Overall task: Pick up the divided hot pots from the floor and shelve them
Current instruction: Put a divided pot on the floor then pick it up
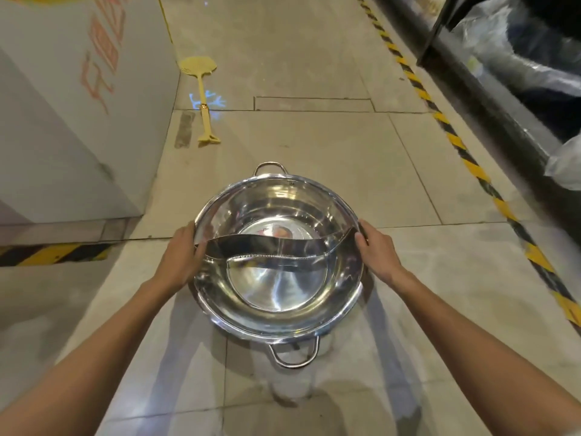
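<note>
Clasping the divided hot pot [278,256] rim, left hand [180,258] and right hand [379,251] (both compartments bare, shiny).

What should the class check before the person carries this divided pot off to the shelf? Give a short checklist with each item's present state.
1. Left hand on the rim of the divided hot pot: ok.
2. Right hand on the opposite rim: ok.
3. Pot level: not ok, it tilts slightly.
4. Both compartments empty: ok.
5. Floor ahead: not ok, a yellow fly swatter lies to the left.
6. Pot lifted clear of the floor: cannot tell.
</note>
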Available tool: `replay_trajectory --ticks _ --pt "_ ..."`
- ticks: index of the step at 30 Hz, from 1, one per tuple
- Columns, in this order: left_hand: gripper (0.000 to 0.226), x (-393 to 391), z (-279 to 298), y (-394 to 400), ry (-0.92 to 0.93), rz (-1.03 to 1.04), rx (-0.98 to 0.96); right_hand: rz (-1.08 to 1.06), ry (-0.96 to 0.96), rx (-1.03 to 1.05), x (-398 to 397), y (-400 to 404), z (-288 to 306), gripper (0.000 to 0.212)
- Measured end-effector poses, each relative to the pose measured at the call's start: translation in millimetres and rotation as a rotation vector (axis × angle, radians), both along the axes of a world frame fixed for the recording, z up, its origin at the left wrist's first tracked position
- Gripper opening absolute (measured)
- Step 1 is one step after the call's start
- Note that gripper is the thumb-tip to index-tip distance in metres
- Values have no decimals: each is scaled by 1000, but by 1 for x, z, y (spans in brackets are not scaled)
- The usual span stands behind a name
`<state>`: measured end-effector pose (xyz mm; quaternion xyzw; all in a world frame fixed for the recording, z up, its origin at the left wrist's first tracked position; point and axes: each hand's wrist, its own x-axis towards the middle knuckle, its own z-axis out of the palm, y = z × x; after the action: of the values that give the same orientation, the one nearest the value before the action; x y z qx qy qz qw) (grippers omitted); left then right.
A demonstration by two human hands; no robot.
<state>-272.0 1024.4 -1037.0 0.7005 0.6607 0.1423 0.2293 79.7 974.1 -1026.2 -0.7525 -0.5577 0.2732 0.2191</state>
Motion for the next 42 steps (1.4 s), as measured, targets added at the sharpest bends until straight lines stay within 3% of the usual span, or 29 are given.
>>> replay_trajectory --ticks 13,19,23,30,37,42 --pt "30 -1 13 1 18 -5 -55 -66 -35 -2 0 0 3 43" --pt "40 12 58 34 -2 -5 -46 -139 -23 -28 13 17 33 39" --pt "39 35 144 58 -53 -18 -38 -197 -31 -19 32 28 118 36" --pt "43 92 355 90 -102 -218 -13 -338 -60 27 87 16 329 37" --pt "48 173 573 66 -96 -488 -28 -560 -39 -6 129 -84 544 46" --pt "38 217 672 23 -108 -716 -8 -718 -89 -5 132 -187 653 38"
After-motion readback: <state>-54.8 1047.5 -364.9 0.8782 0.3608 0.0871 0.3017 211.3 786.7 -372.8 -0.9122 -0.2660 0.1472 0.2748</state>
